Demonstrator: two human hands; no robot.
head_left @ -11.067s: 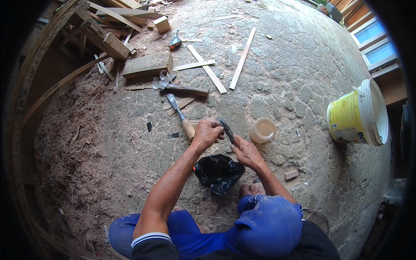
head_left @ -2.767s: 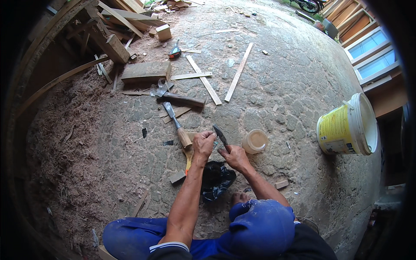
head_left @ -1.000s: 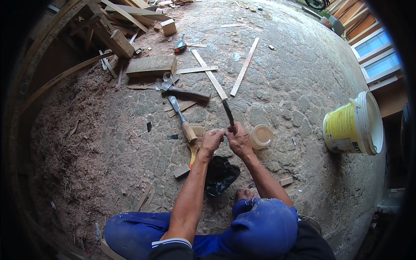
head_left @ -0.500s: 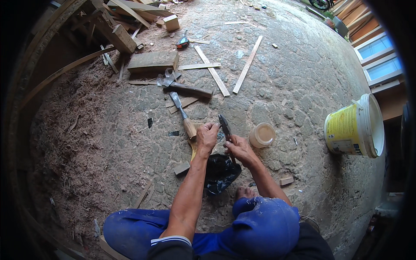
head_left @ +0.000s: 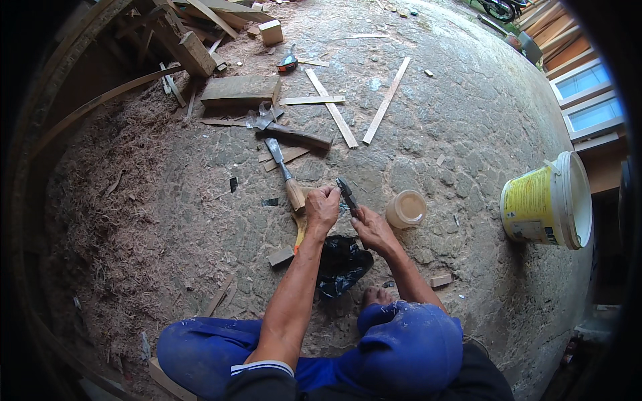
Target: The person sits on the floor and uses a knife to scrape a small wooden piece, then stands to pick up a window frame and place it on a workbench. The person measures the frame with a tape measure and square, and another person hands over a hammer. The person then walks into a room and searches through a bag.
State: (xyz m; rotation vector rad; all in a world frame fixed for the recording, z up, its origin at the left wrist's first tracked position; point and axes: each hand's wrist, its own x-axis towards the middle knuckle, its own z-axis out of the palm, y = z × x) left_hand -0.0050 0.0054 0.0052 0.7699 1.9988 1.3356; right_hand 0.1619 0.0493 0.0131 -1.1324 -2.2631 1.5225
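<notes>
In my right hand (head_left: pixel 376 230) is a dark pair of pliers (head_left: pixel 347 194), its jaws pointing up and away from me. My left hand (head_left: pixel 322 210) is closed in a pinch beside the jaws; whatever sits between its fingertips is too small to make out. Just beneath both hands, a black plastic bag (head_left: pixel 343 267) lies open on the ground. A wood-handled chisel (head_left: pixel 287 177) lies left of my left hand, partly over a yellow handle (head_left: pixel 300 230). Close to the right hand stands a round lidded plastic jar (head_left: pixel 406 208).
Beyond the chisel lie a hammer (head_left: pixel 294 134), a thick wood block (head_left: pixel 241 91), thin wooden strips (head_left: pixel 386 100) and a tape measure (head_left: pixel 287 63). A yellow-and-white bucket (head_left: pixel 531 200) stands at right. Wood shavings (head_left: pixel 127 247) cover the ground at left, below stacked timber (head_left: pixel 194 57).
The pliers' jaws have shifted slightly toward my left fingertips, and the right hand has turned a little. Otherwise the whole view has moved slightly; both hands keep their grip.
</notes>
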